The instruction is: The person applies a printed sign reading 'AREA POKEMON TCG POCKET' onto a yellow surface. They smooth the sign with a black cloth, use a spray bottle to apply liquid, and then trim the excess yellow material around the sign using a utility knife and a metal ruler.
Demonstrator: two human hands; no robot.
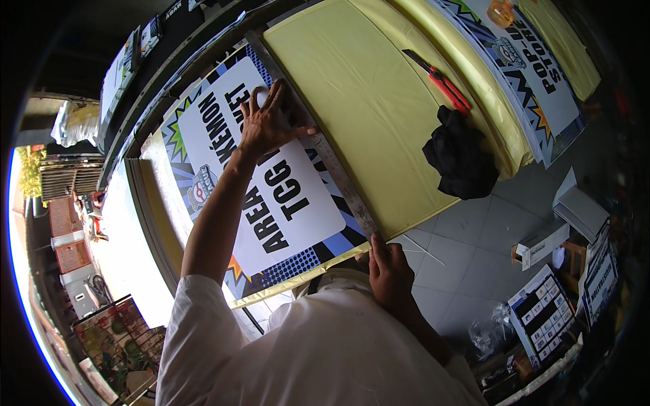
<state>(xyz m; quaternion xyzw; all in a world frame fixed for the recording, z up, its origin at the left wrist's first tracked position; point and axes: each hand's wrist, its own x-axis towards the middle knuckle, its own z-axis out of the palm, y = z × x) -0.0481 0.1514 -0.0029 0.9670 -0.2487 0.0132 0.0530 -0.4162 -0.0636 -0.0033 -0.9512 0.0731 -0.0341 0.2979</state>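
A printed sign panel (319, 210) with a white middle, bold black lettering and a blue patterned border lies on the yellow-covered table (369, 115). Along its right border runs a long dark metal ruler (342, 174). My left hand (267, 127) is spread open on the panel's upper part, its thumb reaching onto the ruler. At the table's near edge my right hand (391, 276) has its fingers closed at the ruler's near end. Part of the lettering is hidden under my left hand and forearm.
A red utility knife (447, 89) with its dark blade out lies on the yellow cover, beside a crumpled black cloth (460, 157). Another printed panel (535, 74) with an orange object (502, 12) on it is farther right. Boxes (542, 243) and boards stand on the tiled floor.
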